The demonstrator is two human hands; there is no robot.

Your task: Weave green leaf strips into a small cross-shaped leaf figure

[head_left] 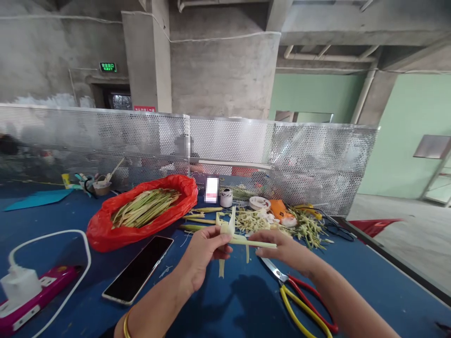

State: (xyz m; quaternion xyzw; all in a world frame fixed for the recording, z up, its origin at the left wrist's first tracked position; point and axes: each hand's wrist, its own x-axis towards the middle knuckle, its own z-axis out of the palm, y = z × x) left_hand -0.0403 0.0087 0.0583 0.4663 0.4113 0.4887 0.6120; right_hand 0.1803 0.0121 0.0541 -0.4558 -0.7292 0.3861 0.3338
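Observation:
Pale green plant-leaf strips (229, 228), folded into a small knot with several loose ends, are pinched in my left hand (210, 241) between thumb and fingers. One end stands upright; others hang down or point right. My right hand (273, 243) is just to the right, thumb and fingers apart, with one strip's end crossing in front of it. Whether its fingertips touch the folded piece is hard to tell. Below my right hand lies a pair of scissors (282, 278) with one red and one yellow handle, blades toward the leaf strips.
Left of my hands are a red plastic bag (98, 223) of long leaves, a phone (139, 270) and a magenta power strip (42, 293) with a white charger. Trimmed leaf scraps (252, 220), a tape roll (260, 203) and a small can (226, 198) lie before a perforated metal screen (225, 141).

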